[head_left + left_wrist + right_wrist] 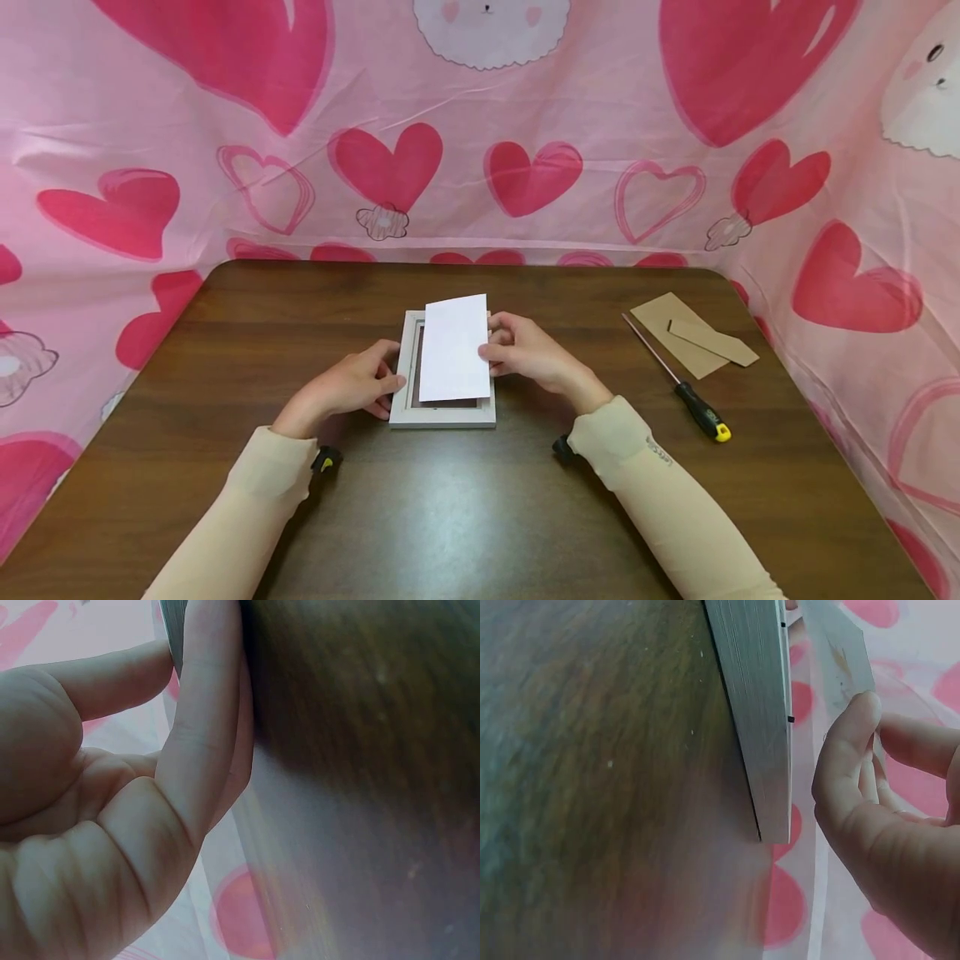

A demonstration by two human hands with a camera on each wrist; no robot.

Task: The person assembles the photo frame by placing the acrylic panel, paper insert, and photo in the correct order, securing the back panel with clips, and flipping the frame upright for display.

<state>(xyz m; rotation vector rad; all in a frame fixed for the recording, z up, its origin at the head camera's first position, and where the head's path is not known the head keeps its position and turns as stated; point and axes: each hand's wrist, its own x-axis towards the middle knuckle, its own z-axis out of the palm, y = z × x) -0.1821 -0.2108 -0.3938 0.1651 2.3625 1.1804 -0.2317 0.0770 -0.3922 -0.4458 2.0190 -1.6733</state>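
Note:
A light grey-white picture frame (442,417) lies flat on the table, its recessed side up. My left hand (352,383) holds its left border, thumb on top and fingers along the side; the left wrist view catches the frame's edge (174,626) between thumb and fingers. Over the opening, a white sheet (453,350) is raised at a slant, and my right hand (536,354) pinches its right edge between thumb and fingers. From the right wrist, the sheet's underside (844,664) bears a faint printed picture, above the frame's side (757,720).
To the right lies a brown backing board (660,315) with a folded stand strip (712,342) on it. A screwdriver (697,408) with a black and yellow handle sits beside them. Pink heart-patterned cloth (532,175) hangs around the dark wooden table (225,333).

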